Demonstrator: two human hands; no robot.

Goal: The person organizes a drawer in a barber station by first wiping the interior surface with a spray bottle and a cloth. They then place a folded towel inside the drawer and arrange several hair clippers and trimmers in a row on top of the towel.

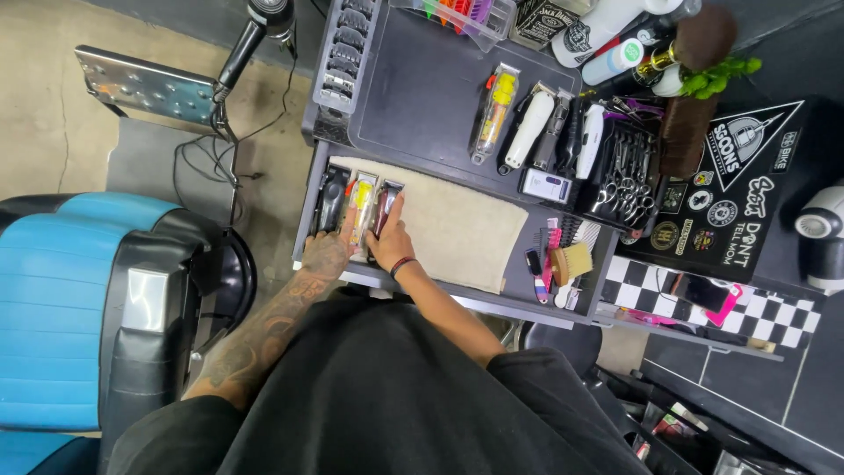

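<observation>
Three hair clippers lie side by side at the left end of a beige towel [457, 230] in an open drawer: a black clipper [331, 198], a yellow and silver clipper [361, 199] and a dark red clipper [386, 200]. My left hand [327, 252], tattooed, rests at the drawer's front edge with a finger stretched onto the yellow clipper. My right hand [392, 239], with a band at the wrist, lies flat over the lower end of the red clipper. Neither hand is closed around anything.
A dark tray top [422, 97] carries more clippers, a rack of guards [345, 53], scissors [620, 180], spray bottles and a brush. Combs and a small brush [571, 262] fill the drawer's right end. A blue barber chair [79, 308] stands at left, a hair dryer [264, 26] above it.
</observation>
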